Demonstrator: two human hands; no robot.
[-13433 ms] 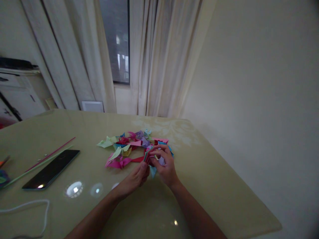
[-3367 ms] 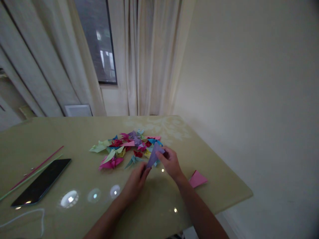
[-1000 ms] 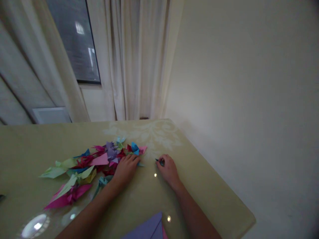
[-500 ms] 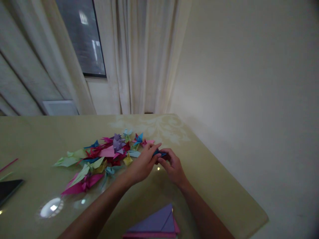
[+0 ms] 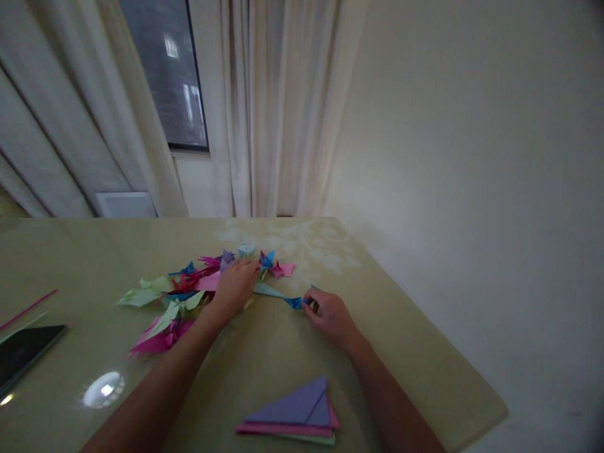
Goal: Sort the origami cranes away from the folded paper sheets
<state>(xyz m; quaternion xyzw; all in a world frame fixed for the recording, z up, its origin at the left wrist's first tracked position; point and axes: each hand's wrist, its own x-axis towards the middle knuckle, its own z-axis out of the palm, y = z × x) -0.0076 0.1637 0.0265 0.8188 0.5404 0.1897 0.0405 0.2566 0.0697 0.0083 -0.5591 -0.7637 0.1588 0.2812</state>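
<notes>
A blue origami crane (image 5: 293, 303) is pinched between the thumb and fingers of my right hand (image 5: 330, 316), low over the table to the right of the pile. My left hand (image 5: 238, 284) is stretched over the heap of folded paper cranes (image 5: 186, 286), fingers extended, hiding part of it. Pink, red, purple, green and blue pieces make up that heap. Just past my left fingertips sit a blue-and-red crane (image 5: 267, 259) and a pink one (image 5: 282, 270). Between my hands lies a pale blue folded strip (image 5: 268, 290).
Folded paper triangles (image 5: 292, 409) in purple, pink and green are stacked near the front of the table (image 5: 401, 352). At the left lie a dark flat device (image 5: 28, 352) and a pink stick (image 5: 31, 308). A wall borders the right side; curtains (image 5: 287, 113) hang behind.
My hands have come apart. The left has moved leftward onto the heap, while the right keeps the blue crane. The view has shifted slightly left.
</notes>
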